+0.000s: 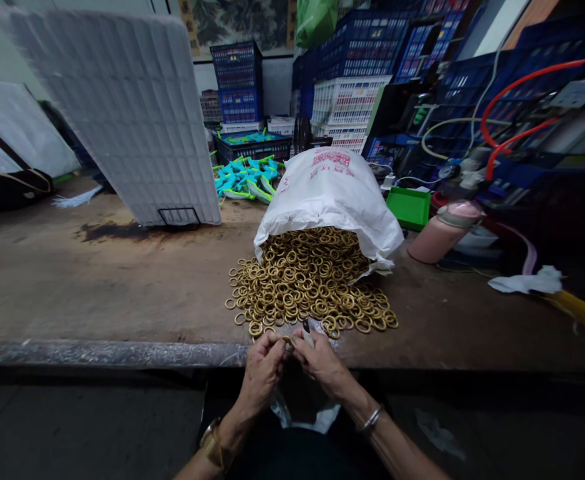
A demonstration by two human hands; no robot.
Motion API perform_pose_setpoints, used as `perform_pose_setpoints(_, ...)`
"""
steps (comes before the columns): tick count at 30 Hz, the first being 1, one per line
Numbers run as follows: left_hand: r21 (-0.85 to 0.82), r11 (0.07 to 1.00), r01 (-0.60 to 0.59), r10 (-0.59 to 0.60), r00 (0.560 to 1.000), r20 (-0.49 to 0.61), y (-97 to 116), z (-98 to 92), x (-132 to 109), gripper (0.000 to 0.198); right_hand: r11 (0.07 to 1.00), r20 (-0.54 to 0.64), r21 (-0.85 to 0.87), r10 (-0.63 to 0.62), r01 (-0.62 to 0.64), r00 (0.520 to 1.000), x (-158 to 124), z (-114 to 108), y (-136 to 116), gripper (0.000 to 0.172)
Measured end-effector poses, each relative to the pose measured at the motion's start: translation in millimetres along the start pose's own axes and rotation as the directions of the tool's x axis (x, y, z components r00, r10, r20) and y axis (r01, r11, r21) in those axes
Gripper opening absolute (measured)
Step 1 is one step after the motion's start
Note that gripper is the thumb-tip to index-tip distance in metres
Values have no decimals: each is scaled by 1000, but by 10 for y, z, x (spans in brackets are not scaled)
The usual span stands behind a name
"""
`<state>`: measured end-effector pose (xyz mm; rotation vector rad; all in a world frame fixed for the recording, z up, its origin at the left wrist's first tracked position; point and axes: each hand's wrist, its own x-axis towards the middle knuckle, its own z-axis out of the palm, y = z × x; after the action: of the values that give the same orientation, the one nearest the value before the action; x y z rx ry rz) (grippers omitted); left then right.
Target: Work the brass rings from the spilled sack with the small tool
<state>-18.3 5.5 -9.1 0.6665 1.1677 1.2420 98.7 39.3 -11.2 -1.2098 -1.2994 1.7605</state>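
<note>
My left hand [263, 368] is closed at the table's front edge, its thumb and fingers pinching a gold-coloured ring [286, 339]. My right hand [322, 363] is closed close beside it, fingertips near the same ring. A slim tool with a black end and pale body [308, 333] sticks up from the right hand; its exact kind is unclear. Just beyond both hands spreads a heap of gold rings [302, 283], spilling from the mouth of a white woven sack [330, 193] with red print, which lies on its side.
A tall white ribbed panel [122, 113] stands on the wooden table [97, 287] at left. Turquoise and green pieces [247, 177] lie behind the sack. To the right are a green tray [408, 208], a pink bottle [442, 230] and red hoses [497, 127]. Stacked crates [352, 100] fill the back.
</note>
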Motion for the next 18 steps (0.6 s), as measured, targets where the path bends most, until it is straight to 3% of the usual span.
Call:
perform_pose_setpoints(6,113,988,-101,102,995,-3,5,10,-9,22,998,15,24,55,-56,998,9,22,63,39)
perform_pose_setpoints(18,101,995,-28,23,999,44,37,-15,-70,29,935,-79,-313,-200,166,977,112,-17,-9,22)
